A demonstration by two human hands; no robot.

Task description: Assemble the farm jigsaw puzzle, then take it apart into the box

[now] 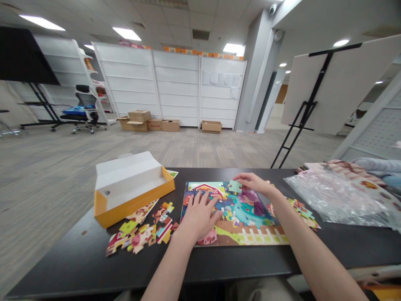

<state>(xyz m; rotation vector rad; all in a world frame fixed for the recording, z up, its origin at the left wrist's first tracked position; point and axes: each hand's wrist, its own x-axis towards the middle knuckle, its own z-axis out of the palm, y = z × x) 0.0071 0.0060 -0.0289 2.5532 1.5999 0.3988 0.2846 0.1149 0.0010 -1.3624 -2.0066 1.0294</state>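
A colourful jigsaw puzzle (pixel 247 213) lies on the black table, with a red barn, a blue creature and a white fence in its picture. My left hand (pixel 202 213) rests over its left part with the fingers spread, and covers what is beneath. At the upper edge of the picture, my right hand (pixel 250 183) pinches a pale green puzzle piece (pixel 234 186) between thumb and fingers. Loose puzzle pieces (pixel 142 238) are heaped to the left of the picture. More pieces (pixel 302 211) lie to the right, partly behind my right forearm.
An open yellow box (pixel 138 202) with a white inside stands at the table's left. Clear plastic wrapping (pixel 338 196) and folded cloth (pixel 372 165) lie at the right. Beyond the table are a black easel stand (pixel 302 113), cardboard boxes (pixel 138 121) and an office chair (pixel 83 108).
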